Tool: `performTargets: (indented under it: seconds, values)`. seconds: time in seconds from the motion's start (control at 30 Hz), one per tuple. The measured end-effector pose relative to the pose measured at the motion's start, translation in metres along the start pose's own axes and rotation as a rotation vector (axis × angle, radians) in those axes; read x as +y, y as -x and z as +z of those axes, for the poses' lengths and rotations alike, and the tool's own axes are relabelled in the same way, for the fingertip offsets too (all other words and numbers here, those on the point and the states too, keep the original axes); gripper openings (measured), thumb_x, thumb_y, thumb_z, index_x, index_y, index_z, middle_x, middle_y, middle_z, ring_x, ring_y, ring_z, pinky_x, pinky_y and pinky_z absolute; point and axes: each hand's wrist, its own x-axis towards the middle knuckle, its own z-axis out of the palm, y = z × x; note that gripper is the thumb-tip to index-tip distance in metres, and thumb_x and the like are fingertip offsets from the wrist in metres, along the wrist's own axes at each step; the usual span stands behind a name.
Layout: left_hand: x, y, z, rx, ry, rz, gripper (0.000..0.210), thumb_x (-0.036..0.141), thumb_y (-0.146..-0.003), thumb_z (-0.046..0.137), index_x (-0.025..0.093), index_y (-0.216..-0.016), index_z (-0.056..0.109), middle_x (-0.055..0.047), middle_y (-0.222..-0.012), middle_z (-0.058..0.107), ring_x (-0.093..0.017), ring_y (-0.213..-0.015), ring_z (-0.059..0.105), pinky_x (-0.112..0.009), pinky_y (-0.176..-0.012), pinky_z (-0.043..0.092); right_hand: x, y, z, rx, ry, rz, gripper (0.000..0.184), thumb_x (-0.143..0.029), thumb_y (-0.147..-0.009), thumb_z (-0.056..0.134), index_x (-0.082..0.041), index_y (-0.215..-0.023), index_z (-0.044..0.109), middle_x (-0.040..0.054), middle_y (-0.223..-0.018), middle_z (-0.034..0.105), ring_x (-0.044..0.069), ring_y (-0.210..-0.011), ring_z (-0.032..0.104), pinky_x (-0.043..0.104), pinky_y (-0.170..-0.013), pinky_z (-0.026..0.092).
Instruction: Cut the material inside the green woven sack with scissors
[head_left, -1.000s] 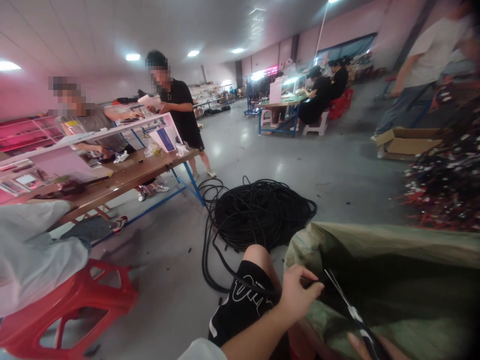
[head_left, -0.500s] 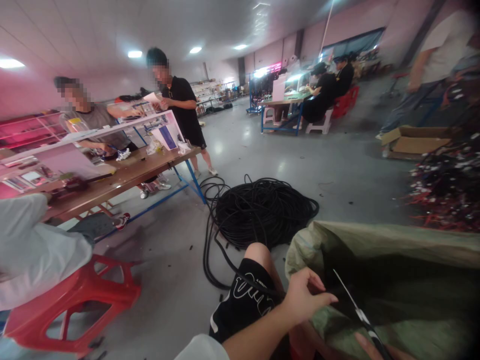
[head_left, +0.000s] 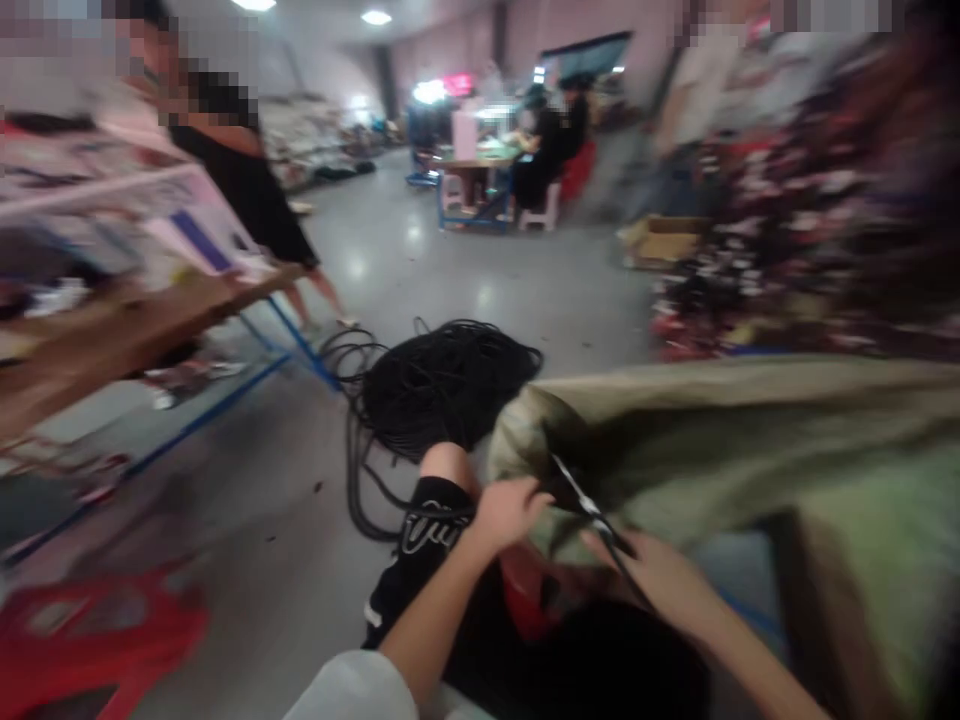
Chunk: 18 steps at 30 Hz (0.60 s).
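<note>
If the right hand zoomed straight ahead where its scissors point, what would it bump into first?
Probably the folded rim of the green bag: the scissors in the right hand point towards it, though depth is hard to judge.

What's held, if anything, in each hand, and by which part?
Right hand: scissors, by the handle end, blades pointing away. Left hand: black cord runs up to it; blur hides whether it's gripped.
</note>
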Motion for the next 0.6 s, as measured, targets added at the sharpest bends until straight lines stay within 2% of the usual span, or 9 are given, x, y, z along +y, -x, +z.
performTargets:
  seconds: [0.1, 0.27, 0.43, 0.6]
  values:
    - [-0.005, -0.007, 0.002, -0.072, -0.001, -0.021, 0.036, 0.048, -0.096, 0.038, 0.021, -0.089, 0.061, -0.005, -0.084, 0.068, -0.019, -0.080, 0.064, -0.025, -0.071, 0.044, -0.014, 0.005, -0.011, -0.049, -0.054, 0.093, 0.055, -0.066, -0.086, 0.042, -0.020, -0.081, 0.072, 0.0128, -0.082, 0.071, 0.030, -0.083, 0.068, 0.032, -0.071, 0.047]
    - [-0.009, -0.010, 0.004, -0.141, -0.061, 0.031, 0.039, 0.049, -0.098, 0.032, 0.021, -0.095, 0.059, -0.005, -0.085, 0.068, -0.020, -0.082, 0.065, -0.026, -0.071, 0.043, -0.017, 0.005, -0.007, 0.078, 0.064, 0.149, 0.048, -0.064, -0.087, 0.048, -0.019, -0.090, 0.064, 0.0106, -0.088, 0.070, 0.029, -0.084, 0.066, 0.031, -0.068, 0.043]
    - [-0.009, -0.008, 0.003, -0.139, -0.113, -0.003, 0.038, 0.049, -0.098, 0.032, 0.021, -0.102, 0.058, -0.005, -0.087, 0.069, -0.020, -0.085, 0.066, -0.026, -0.073, 0.043, -0.018, 0.006, -0.003, 0.146, 0.186, 0.177, 0.052, -0.065, -0.083, 0.054, -0.015, -0.096, 0.061, 0.0138, -0.094, 0.068, 0.030, -0.093, 0.063, 0.034, -0.078, 0.042]
    - [-0.011, -0.010, 0.005, -0.135, -0.108, -0.003, 0.036, 0.047, -0.098, 0.034, 0.022, -0.101, 0.059, -0.004, -0.088, 0.069, -0.019, -0.085, 0.066, -0.025, -0.074, 0.044, -0.020, 0.007, -0.008, 0.088, 0.173, 0.178, 0.052, -0.065, -0.086, 0.050, -0.016, -0.093, 0.064, 0.0135, -0.088, 0.070, 0.031, -0.087, 0.066, 0.034, -0.073, 0.045]
